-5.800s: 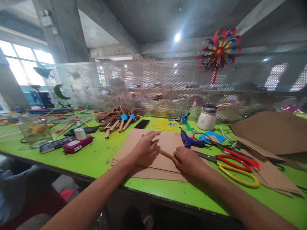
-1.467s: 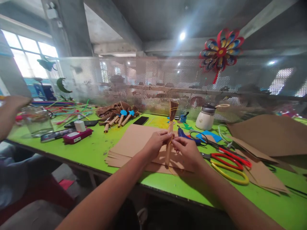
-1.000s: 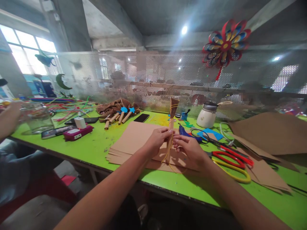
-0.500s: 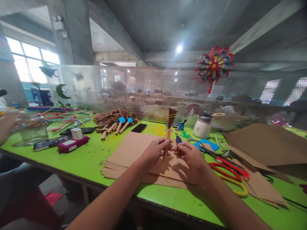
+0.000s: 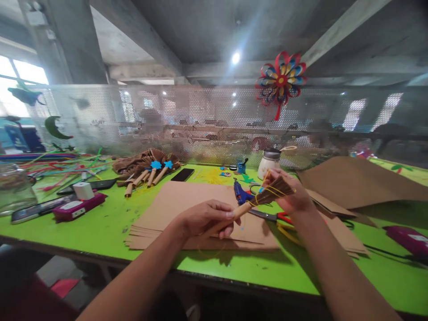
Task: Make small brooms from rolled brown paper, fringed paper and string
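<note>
Paper broom [image 5: 249, 206] now tilted w/ bristles [image 5: 274, 191] to R, prev. upright, R hand [image 5: 291, 192] moved from beside handle [image 5: 241, 210] to bristle end, co-worker's hand gone far L.

Looks like brown paper on the broom [image 5: 243, 209]: smooth and matt along the handle, creased and rougher at the head. Reads as flat, matt paper or card on the sheets [image 5: 187, 196]. Shines smoothly on the table [image 5: 100, 232], with scuffs and specks. Shows glossy plastic on the glue gun [image 5: 241, 194], smooth plastic on the power strip [image 5: 78, 207], dull metal on the scissors [image 5: 264, 215]. Gleams as clear glass on the jar [image 5: 16, 191]. Resembles rough, matt concrete on the beam [image 5: 143, 35].
</note>
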A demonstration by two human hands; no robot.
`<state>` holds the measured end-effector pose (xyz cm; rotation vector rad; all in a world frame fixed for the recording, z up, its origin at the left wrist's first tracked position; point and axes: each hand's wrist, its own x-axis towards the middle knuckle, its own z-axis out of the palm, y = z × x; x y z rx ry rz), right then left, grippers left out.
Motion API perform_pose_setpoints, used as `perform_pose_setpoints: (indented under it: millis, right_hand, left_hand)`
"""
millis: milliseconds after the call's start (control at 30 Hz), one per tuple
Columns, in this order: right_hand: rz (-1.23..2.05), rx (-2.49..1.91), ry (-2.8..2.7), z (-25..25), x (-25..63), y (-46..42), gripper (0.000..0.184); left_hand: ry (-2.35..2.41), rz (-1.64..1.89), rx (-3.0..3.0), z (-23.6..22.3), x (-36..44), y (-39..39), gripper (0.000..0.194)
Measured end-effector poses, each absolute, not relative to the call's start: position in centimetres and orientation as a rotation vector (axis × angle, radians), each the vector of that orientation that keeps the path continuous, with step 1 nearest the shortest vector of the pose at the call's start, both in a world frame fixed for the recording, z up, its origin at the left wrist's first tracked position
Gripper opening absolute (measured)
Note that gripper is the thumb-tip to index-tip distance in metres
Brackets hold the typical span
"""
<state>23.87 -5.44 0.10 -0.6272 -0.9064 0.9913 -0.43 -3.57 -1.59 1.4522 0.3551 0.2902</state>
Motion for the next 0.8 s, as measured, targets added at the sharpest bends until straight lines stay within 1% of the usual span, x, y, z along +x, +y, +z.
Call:
perform_pose_setpoints:
  millis: [200,333,467,567,667,800]
  right_hand:
    - [0.745,-0.462,-1.061,2.1,26.0,-7.7,0.007]
    - [0.653,-0.416,-1.122,2.6,26.1,-9.2,0.012]
    - [0.645,-0.408,-1.066,2.6,26.3,-9.3,0.01]
    - [0.755,-0.466,-0.892,1.9,26.7,-7.8,0.008]
    - [0.837,-0.582,-0.697,1.0,27.5,-5.9,0.005]
    - [0.8,-0.563,-0.551,0.7,28.8,-5.0,0.01]
  left_hand:
    - [0.44,0.243,1.48,-1.3,-1.0,-2.7,0.023]
    - [0.423,0.392,1.442,-1.3,-1.5,-1.8,0.023]
    - [0.336,0.603,1.335,-1.3,-1.7,-1.2,0.023]
    - [0.278,0.683,1.271,-1.2,-1.8,-1.4,0.022]
    - [0.234,0.62,1.31,-0.9,-2.0,-2.1,0.025]
    - [0.32,0.352,1.491,-0.7,-2.4,-2.8,0.026]
